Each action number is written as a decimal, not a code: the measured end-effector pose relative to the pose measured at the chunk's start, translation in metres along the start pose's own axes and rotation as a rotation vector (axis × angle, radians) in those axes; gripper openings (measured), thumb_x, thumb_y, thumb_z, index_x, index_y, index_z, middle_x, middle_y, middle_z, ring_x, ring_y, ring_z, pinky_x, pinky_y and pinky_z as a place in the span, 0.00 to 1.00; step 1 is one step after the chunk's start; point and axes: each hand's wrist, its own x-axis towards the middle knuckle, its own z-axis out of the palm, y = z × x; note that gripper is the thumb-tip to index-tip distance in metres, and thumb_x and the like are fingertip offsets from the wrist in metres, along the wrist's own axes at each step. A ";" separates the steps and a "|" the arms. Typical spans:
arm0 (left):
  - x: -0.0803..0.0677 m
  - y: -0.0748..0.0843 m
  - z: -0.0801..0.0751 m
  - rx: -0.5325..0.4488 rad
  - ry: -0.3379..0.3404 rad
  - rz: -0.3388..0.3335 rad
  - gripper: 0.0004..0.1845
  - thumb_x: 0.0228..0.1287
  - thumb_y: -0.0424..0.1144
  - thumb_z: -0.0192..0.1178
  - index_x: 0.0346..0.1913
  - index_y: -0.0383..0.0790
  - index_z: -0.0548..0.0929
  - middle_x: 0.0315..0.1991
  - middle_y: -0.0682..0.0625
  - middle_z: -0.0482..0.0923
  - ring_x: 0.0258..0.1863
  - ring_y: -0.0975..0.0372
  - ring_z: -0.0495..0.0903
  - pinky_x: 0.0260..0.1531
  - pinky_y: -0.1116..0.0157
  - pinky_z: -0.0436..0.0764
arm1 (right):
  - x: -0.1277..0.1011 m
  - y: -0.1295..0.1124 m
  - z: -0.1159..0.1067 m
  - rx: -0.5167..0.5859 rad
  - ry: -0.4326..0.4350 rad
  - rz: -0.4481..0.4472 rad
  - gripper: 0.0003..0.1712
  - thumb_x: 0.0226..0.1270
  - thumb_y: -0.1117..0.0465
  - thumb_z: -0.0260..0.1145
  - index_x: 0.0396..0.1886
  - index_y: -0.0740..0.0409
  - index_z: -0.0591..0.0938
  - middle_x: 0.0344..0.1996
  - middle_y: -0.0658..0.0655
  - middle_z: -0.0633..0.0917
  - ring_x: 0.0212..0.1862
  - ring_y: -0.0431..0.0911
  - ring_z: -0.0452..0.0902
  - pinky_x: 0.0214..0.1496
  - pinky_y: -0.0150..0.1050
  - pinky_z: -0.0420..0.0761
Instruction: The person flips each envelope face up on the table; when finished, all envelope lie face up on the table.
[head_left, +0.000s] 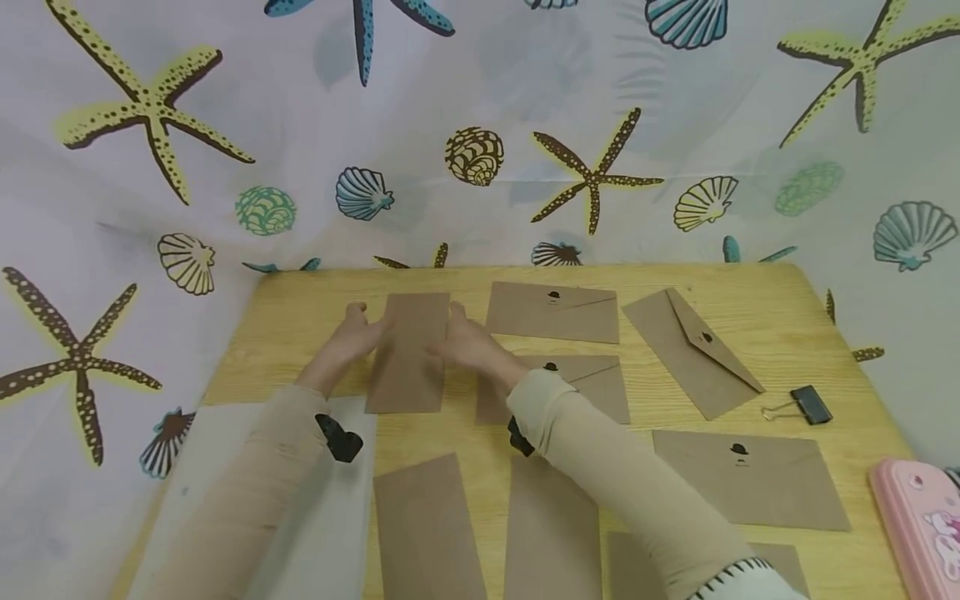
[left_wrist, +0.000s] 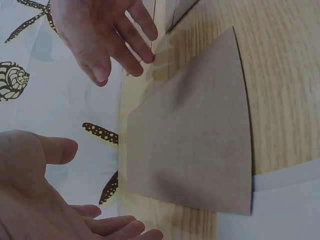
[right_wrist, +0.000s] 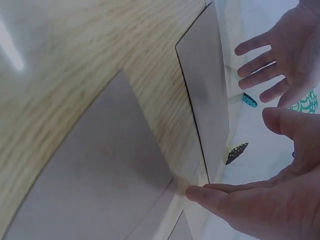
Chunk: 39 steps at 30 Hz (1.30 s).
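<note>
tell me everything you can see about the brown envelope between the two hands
The plain brown kraft-paper envelope lies flat on the light wooden table, its long side running away from the person, blank side up with no flap or seal showing. It looks smooth and uncreased. Its near end overlaps a pale grey sheet. The left hand and right hand flank its far half with straight fingers; the wrist views show them at its edges, not curled round it, and actual contact is unclear.
</note>
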 end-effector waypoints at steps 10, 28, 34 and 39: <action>0.004 -0.009 0.002 -0.065 -0.033 -0.073 0.53 0.82 0.60 0.42 0.81 0.33 0.20 0.84 0.26 0.28 0.85 0.35 0.38 0.83 0.39 0.50 | -0.001 -0.006 0.020 0.122 0.016 -0.057 0.60 0.75 0.56 0.65 0.86 0.62 0.32 0.85 0.70 0.51 0.82 0.62 0.59 0.83 0.53 0.65; 0.015 -0.011 0.010 -0.301 0.010 -0.095 0.45 0.82 0.50 0.45 0.84 0.35 0.31 0.50 0.46 0.66 0.34 0.64 0.72 0.38 0.66 0.80 | 0.002 -0.007 0.014 0.589 0.174 0.159 0.49 0.73 0.55 0.69 0.84 0.62 0.53 0.82 0.66 0.59 0.80 0.61 0.61 0.79 0.58 0.70; 0.017 -0.018 0.009 -0.354 0.039 -0.037 0.33 0.80 0.36 0.48 0.82 0.31 0.56 0.46 0.49 0.76 0.34 0.69 0.76 0.34 0.72 0.83 | 0.004 0.001 0.007 0.600 0.152 0.171 0.48 0.74 0.54 0.67 0.84 0.61 0.54 0.82 0.67 0.60 0.81 0.61 0.61 0.79 0.58 0.70; 0.017 -0.015 0.008 -0.333 0.083 0.024 0.30 0.78 0.35 0.52 0.79 0.32 0.65 0.53 0.47 0.79 0.39 0.69 0.80 0.41 0.73 0.86 | 0.005 0.004 0.003 0.597 0.145 0.175 0.47 0.75 0.54 0.65 0.85 0.61 0.54 0.80 0.67 0.63 0.78 0.60 0.65 0.78 0.56 0.72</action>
